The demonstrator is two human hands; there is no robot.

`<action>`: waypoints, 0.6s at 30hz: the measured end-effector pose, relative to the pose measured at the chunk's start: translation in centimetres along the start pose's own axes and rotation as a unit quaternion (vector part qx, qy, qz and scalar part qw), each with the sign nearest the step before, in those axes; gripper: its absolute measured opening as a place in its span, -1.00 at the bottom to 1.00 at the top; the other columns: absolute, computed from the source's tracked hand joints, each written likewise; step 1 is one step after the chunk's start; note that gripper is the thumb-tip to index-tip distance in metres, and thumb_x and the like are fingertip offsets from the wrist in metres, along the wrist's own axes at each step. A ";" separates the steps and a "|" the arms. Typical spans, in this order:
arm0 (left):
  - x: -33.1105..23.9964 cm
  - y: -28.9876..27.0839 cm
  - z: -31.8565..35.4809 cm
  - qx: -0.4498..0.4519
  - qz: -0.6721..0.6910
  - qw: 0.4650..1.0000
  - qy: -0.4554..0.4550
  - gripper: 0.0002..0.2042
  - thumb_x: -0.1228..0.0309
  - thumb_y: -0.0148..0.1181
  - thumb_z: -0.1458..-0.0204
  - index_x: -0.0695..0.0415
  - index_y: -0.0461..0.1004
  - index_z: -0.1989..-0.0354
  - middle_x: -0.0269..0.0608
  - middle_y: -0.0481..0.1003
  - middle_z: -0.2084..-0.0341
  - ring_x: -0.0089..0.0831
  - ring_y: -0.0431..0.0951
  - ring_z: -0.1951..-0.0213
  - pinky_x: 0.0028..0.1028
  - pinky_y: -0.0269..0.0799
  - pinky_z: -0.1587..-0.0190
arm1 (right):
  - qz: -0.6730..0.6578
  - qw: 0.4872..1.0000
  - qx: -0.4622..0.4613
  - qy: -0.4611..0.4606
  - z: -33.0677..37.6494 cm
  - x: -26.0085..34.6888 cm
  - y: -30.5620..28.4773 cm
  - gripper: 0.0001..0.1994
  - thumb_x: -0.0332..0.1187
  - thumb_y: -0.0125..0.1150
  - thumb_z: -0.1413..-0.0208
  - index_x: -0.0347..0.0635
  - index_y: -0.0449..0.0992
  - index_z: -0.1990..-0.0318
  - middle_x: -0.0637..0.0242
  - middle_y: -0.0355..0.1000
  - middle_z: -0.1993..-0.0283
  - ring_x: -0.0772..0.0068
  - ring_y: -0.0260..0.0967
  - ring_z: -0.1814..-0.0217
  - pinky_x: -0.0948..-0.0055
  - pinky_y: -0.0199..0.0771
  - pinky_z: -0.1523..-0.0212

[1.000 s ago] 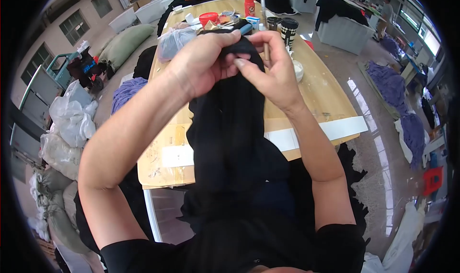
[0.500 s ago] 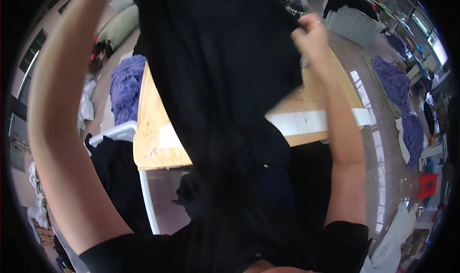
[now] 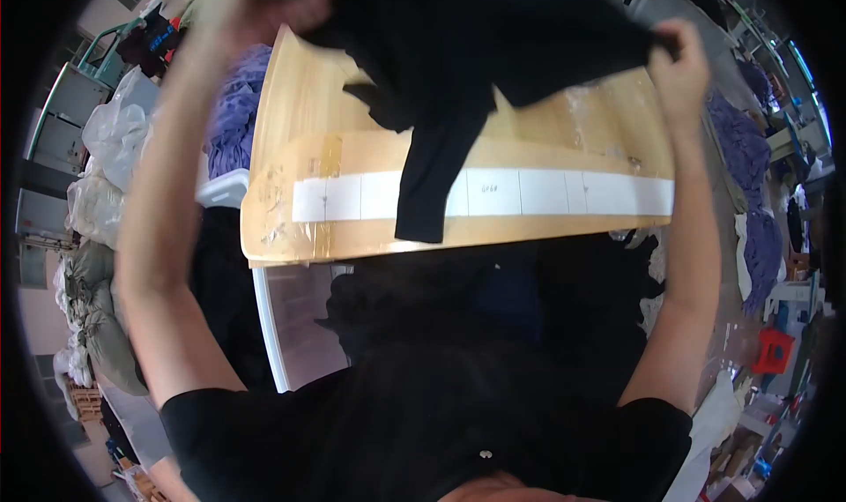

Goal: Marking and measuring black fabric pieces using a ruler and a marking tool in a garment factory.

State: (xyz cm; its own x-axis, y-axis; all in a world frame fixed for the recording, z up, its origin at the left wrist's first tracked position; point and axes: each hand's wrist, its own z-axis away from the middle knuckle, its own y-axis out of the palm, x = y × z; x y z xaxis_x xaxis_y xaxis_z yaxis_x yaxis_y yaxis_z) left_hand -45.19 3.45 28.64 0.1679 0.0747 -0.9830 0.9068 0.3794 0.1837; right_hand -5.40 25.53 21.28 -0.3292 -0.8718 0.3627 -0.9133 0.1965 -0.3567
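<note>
Landmark: wooden table (image 3: 300, 149), pale top with a white tape strip (image 3: 546, 193) along its near edge

Left of the table: white plastic sacks (image 3: 110, 141) and a heap of purple cloth (image 3: 233, 118) just beside the table's left end

Left hand (image 3: 278, 4): raised above the table's far left corner, blurred; fingers closed on the upper left edge of the black garment (image 3: 467, 44), cloth bunched inside the fist and spilling out to the right of it

Black garment: held up over the table between the 2 hands, stretched across the table's far half; 1 sleeve (image 3: 432, 176) hangs down from the middle, its cuff crossing the tape strip and ending at the table's near edge; whether the cuff touches the wood cannot be told

Right hand (image 3: 679, 66): raised above the table's right end; fingers pinched on the garment's right corner, cloth emerging leftward from the fingertips, nothing of it below the palm

Right of the table: more purple cloth (image 3: 749, 149) on the floor, a red crate (image 3: 774, 350) further toward the near side
</note>
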 end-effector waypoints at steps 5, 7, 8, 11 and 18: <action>22.0 7.5 4.4 0.041 0.047 0.880 -0.470 -0.52 0.25 0.03 -0.16 0.08 0.10 -0.22 0.00 0.31 -0.06 0.30 0.37 0.02 0.20 0.36 0.06 | -0.007 0.984 0.090 0.153 6.0 0.8 3.2 -0.75 -0.64 -0.09 0.28 -0.27 0.36 0.33 0.09 0.34 0.44 0.20 0.38 0.31 0.35 0.35 0.23; 26.1 9.5 3.4 0.065 0.055 0.884 -0.459 -0.55 0.25 -0.01 -0.18 0.08 0.11 -0.22 -0.06 0.26 -0.10 0.23 0.39 0.05 0.18 0.28 -0.01 | -0.019 0.986 0.087 0.138 5.1 1.9 3.0 -0.75 -0.64 -0.09 0.28 -0.27 0.34 0.33 0.07 0.34 0.42 0.10 0.36 0.29 0.35 0.35 0.21; 25.7 10.4 2.0 0.058 0.062 0.899 -0.430 -0.60 0.22 0.00 -0.18 0.12 0.20 -0.14 -0.05 0.34 -0.01 0.09 0.44 0.09 0.04 0.39 0.08 | -0.025 0.990 0.072 0.116 4.7 2.4 2.8 -0.75 -0.64 -0.09 0.28 -0.27 0.34 0.33 0.06 0.33 0.41 0.05 0.36 0.29 0.34 0.35 0.20; 29.1 7.3 -6.2 -0.085 -0.077 0.979 -0.170 -0.65 0.12 0.09 -0.10 0.17 0.41 0.15 -0.15 0.37 0.46 -0.35 0.31 0.48 -0.26 0.36 0.42 | -0.011 0.996 0.047 0.079 2.6 3.7 3.1 -0.72 -0.66 -0.10 0.29 -0.29 0.34 0.30 0.05 0.34 0.35 -0.02 0.34 0.23 0.32 0.34 0.13; 17.1 -3.0 -6.6 -0.214 0.043 0.976 0.015 -0.64 0.12 0.06 -0.14 0.23 0.47 0.43 -0.19 0.47 0.62 -0.50 0.43 0.64 -0.51 0.44 0.57 | 0.096 0.995 0.000 -0.003 5.5 -0.8 2.0 -0.71 -0.74 -0.07 0.24 -0.28 0.38 0.30 0.09 0.36 0.29 0.00 0.33 0.17 0.26 0.32 0.11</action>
State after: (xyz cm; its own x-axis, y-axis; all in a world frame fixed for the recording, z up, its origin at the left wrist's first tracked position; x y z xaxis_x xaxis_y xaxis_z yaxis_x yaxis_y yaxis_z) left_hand -47.64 9.69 11.29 0.2178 0.1480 -0.9647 0.6451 0.7199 0.2561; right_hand -5.61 24.21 15.57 -0.4956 -0.8210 0.2834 -0.8340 0.3588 -0.4191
